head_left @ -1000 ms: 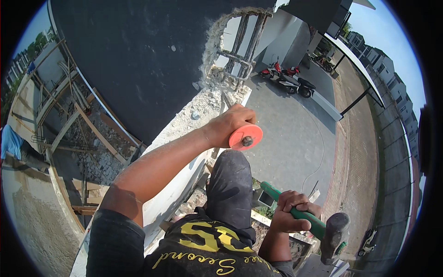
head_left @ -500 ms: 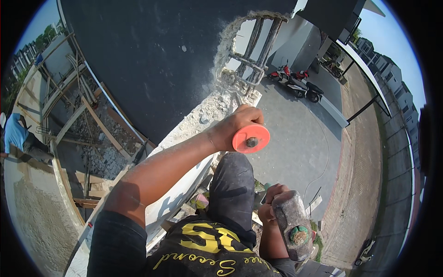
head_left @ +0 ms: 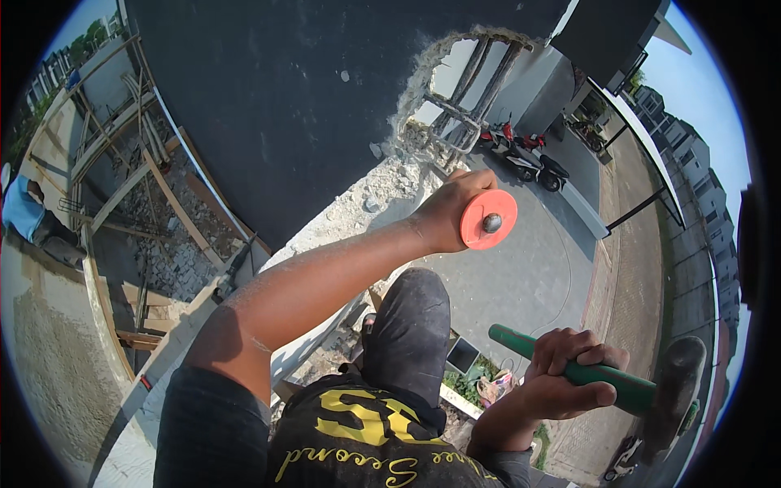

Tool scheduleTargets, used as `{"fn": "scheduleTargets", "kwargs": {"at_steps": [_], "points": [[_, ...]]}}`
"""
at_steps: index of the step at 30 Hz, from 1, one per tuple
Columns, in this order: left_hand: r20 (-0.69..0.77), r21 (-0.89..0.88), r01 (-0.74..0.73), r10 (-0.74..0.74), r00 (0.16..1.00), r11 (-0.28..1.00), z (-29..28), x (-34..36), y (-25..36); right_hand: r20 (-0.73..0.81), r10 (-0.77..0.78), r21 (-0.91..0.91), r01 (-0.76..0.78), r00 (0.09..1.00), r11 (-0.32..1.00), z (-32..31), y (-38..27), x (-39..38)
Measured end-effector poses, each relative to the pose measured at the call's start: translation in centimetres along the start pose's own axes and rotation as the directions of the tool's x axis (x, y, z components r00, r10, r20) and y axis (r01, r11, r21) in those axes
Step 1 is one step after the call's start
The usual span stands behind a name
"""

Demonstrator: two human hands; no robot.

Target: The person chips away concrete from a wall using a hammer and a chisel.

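My left hand [head_left: 457, 205] is wrapped round a chisel with a round orange hand guard [head_left: 477, 226]; the chisel's struck end pokes through the guard's middle. Its tip points at the broken top of a white concrete ledge [head_left: 370, 195], though the contact itself is hard to make out. Low on the right, my right hand [head_left: 569, 374] grips a sledgehammer [head_left: 622, 388] by its green handle, near the heavy grey head. That head is well apart from the chisel. Just beyond my left hand, bare rebar [head_left: 488, 81] shows in a ragged hole beside the dark wall [head_left: 260, 106].
Rubble and dust cover the ledge. Far below on the right are a paved yard [head_left: 488, 281] and a parked motorbike [head_left: 525, 159]. On the left, timber framing [head_left: 175, 199] surrounds debris, and a person in a light blue shirt [head_left: 24, 207] stands there.
My right hand has swung the hammer outward to the right, so its green handle now shows sideways. My left hand with the chisel appears farther right and slightly higher, partly as the view shifted.
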State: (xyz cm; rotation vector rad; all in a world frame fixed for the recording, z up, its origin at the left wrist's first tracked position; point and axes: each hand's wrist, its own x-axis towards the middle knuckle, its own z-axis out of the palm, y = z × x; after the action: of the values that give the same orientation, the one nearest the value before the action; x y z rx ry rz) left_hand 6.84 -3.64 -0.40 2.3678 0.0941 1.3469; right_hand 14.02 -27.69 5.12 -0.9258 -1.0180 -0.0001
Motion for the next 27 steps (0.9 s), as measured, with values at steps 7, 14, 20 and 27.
{"fn": "scheduleTargets", "kwargs": {"at_steps": [7, 14, 20, 27], "points": [[-0.151, 0.069, 0.181, -0.169, 0.974, 0.981, 3.4, 2.8, -0.4, -0.215, -0.039, -0.006, 0.038, 0.976, 0.999, -0.8, -0.8, 4.0], [-0.166, 0.075, 0.136, -0.122, 0.979, 0.988, 1.5, 3.3, -0.6, -0.211, -0.051, 0.02, 0.056, 0.976, 0.998, -1.1, -1.4, 4.8], [-0.086, 0.059, 0.251, -0.246, 0.966, 0.966, 0.0, 2.9, 0.3, 0.285, 0.294, -0.571, -0.085, 0.912, 0.817, 0.2, 9.9, -0.1], [-0.08, -0.006, 0.2, -0.2, 0.977, 0.98, -1.8, 1.3, -0.3, -0.021, 0.186, -0.099, -0.187, 0.982, 0.977, -0.5, 2.7, 2.0]]}}
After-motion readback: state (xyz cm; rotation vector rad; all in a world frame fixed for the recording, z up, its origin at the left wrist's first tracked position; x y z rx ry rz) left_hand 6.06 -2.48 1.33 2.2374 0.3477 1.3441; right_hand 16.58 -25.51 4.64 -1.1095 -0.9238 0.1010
